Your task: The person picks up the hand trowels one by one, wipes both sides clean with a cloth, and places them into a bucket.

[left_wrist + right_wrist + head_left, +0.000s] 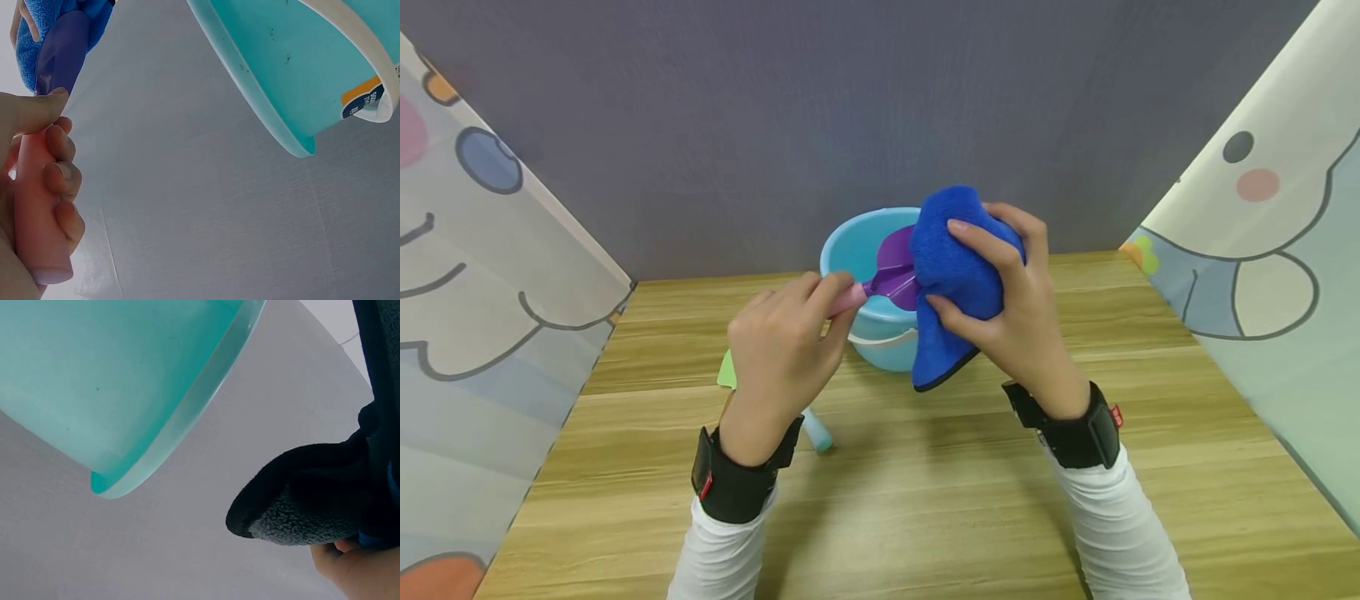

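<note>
My left hand (786, 342) grips the pink handle (40, 206) of a toy shovel, its thumb lying at the top of the handle. The shovel's purple blade (895, 258) points right, over the rim of a light-blue bucket (850, 242). In my right hand (1018, 300) is a blue cloth (958, 258), fingers spread over it and thumb below. The cloth covers the far end of the blade and one corner hangs down in front of the bucket. In the right wrist view, the cloth's dark edge (269, 481) shows beside the bucket.
On the wooden table (925, 517), a light-green piece (727, 372) and a pale turquoise handle (816, 431) lie partly hidden behind the left hand and wrist. The bucket has a white carrying handle (880, 340). A grey wall (775, 125) rises behind it, with patterned panels (1262, 250) at both sides.
</note>
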Available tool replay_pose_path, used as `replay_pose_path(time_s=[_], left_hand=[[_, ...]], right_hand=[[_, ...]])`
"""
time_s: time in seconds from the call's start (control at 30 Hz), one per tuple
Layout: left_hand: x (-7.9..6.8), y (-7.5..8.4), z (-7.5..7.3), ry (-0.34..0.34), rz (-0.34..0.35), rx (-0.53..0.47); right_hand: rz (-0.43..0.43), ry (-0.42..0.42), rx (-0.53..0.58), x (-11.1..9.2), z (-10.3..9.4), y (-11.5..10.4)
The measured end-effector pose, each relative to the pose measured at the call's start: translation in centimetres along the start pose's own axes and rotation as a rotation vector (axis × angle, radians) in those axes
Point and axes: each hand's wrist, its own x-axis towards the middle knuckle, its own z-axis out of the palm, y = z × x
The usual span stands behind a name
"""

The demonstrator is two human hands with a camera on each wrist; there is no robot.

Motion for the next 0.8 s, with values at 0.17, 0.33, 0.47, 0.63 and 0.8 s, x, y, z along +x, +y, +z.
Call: replay_pose_path(time_s=[0.17,0.33,0.47,0.63,0.8], left_hand=[[0.03,-0.07,-0.08,-0.001,-0.004,-0.011],[-0.01,-0.22,-0.13,-0.012,-0.014,-0.026],[0.01,-0.33,-0.20,-0.017,-0.020,-0.035],[0.01,-0.39,-0.30,-0.025,-0.042,-0.040],[-0.01,-0.41,-0.32,-0.031,-0.060,-0.039]], right_hand=[[0.008,0.008,0.032,0.03,-0.14,0.01],[0.004,0.017,0.045,0.06,-0.23,-0.04],[-0.019,0.049,0.053,0.13,-0.19,0.04],[-0.032,0.101,0.056,0.22,-0.19,0.18],[-0.022,0.132,0.044,0.29,-0.28,0.25]])
